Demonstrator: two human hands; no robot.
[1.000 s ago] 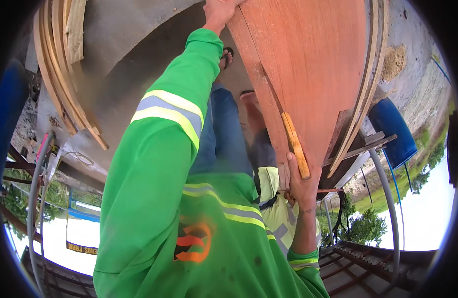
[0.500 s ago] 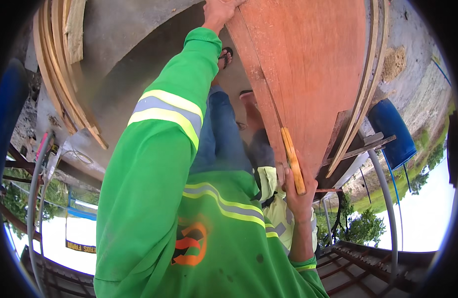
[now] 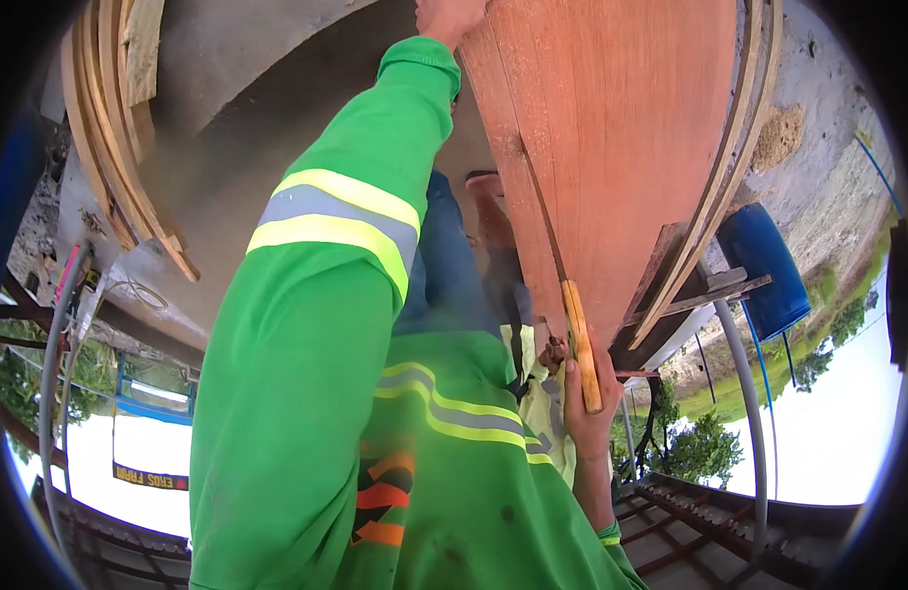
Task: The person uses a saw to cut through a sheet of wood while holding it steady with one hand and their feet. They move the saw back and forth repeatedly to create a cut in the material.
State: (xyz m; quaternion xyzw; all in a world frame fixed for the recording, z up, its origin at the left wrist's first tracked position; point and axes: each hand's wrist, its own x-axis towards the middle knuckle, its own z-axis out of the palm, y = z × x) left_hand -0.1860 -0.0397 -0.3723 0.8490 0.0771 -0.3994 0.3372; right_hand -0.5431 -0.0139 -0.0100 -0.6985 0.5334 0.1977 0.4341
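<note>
The reddish wooden board (image 3: 621,147) fills the upper centre. The right hand (image 3: 587,418) is clamped on a yellow-handled tool (image 3: 580,344) against its edge. The left hand (image 3: 449,15) grips the board's far edge. A blue barrel (image 3: 764,270) stands to the right.

A blue barrel (image 3: 761,270) sits at the right, on sandy ground beside a small heap of sawdust (image 3: 777,138). A stack of curved wooden strips (image 3: 110,147) lies at the upper left on a grey concrete floor (image 3: 228,88). Grey pipes (image 3: 744,393) bend along both edges. Green trees (image 3: 705,447) and pale sky fill the lower right corner.
</note>
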